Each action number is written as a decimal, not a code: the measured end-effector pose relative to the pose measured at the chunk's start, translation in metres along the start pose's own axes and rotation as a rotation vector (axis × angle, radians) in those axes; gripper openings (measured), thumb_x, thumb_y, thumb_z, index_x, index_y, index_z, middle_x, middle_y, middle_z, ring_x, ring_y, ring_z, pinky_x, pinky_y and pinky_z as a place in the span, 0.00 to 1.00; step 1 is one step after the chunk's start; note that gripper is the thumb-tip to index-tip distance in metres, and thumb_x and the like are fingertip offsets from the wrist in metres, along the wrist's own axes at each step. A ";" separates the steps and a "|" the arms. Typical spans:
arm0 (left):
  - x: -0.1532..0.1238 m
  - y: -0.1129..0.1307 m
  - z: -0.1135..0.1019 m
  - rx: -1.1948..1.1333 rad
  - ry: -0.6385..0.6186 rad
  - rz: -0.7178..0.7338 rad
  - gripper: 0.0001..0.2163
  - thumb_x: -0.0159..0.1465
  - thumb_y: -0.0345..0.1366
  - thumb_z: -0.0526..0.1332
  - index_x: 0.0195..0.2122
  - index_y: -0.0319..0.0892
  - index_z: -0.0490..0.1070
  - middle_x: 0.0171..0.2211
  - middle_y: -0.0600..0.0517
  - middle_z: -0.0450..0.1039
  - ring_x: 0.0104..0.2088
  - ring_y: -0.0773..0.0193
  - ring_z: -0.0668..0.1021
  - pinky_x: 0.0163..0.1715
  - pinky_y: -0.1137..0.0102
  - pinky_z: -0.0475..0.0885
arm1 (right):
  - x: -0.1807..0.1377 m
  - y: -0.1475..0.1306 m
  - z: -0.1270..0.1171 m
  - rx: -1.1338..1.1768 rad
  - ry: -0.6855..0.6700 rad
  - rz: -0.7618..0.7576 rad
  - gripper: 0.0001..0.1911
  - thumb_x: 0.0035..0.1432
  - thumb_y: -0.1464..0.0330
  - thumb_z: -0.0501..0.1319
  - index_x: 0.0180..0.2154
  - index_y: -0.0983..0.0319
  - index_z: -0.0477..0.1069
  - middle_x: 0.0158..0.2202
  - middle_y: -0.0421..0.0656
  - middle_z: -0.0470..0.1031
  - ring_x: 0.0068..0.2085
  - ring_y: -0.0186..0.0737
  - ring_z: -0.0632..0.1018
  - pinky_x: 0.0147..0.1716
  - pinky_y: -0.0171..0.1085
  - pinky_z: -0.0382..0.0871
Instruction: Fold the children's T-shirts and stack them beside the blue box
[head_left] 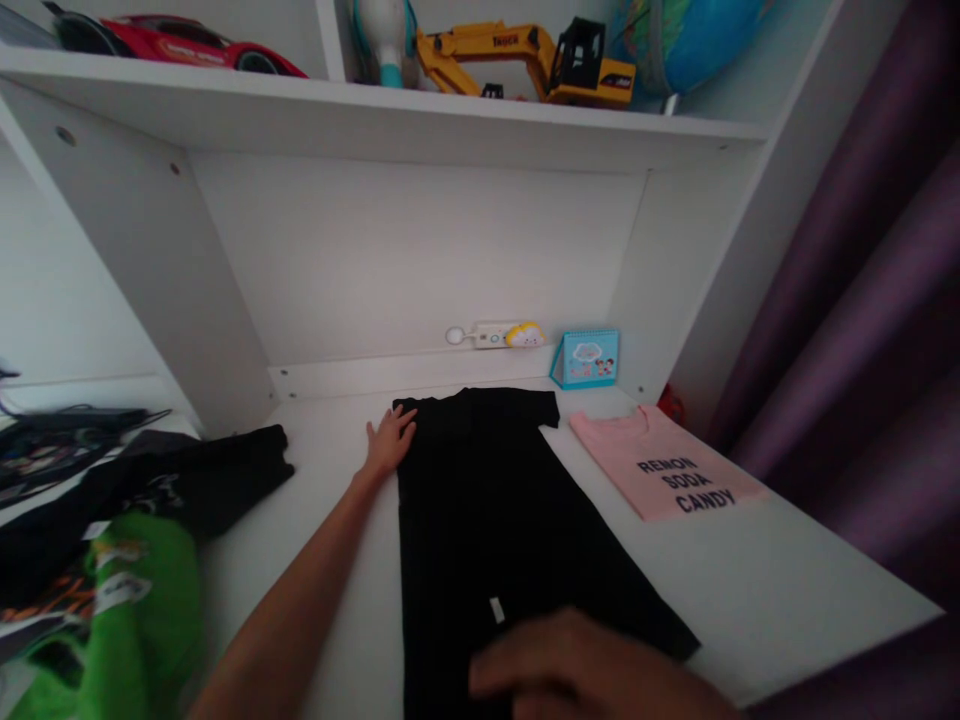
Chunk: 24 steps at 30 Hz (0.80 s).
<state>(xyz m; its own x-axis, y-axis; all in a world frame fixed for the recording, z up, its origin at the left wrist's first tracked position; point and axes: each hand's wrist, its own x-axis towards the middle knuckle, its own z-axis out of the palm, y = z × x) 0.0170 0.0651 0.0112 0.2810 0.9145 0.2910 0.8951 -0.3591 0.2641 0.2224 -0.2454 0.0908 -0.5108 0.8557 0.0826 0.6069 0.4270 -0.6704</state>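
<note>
A black garment (487, 520) lies flat on the white desk (787, 580), partly folded lengthwise, a small white label showing near its lower part. My left hand (390, 440) rests open at the garment's upper left corner, fingers flat on its edge. My right hand (577, 670) is low and close to the camera over the garment's lower end; it is blurred, with the fingers lying fairly flat on the cloth.
A folded pink shirt (667, 470) printed "REMON SODA CANDY" lies at the right. A heap of black and green clothes (127, 540) fills the left. A power strip (495, 335) and a small blue calendar (589, 358) stand against the back wall. A purple curtain (862, 330) hangs on the right.
</note>
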 end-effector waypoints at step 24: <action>-0.014 0.020 0.006 -0.007 -0.237 0.300 0.20 0.63 0.50 0.41 0.56 0.59 0.55 0.60 0.57 0.48 0.60 0.55 0.52 0.54 0.56 0.49 | 0.177 0.240 -0.122 -0.212 0.449 1.133 0.16 0.58 0.64 0.55 0.47 0.64 0.63 0.46 0.46 0.66 0.42 0.40 0.71 0.39 0.43 0.68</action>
<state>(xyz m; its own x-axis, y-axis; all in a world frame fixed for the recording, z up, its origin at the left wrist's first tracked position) 0.0332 0.0461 0.0066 0.6034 0.7858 0.1356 0.7588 -0.6181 0.2055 0.3514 0.0444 0.0349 0.5952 0.7802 -0.1925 0.6785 -0.6163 -0.3998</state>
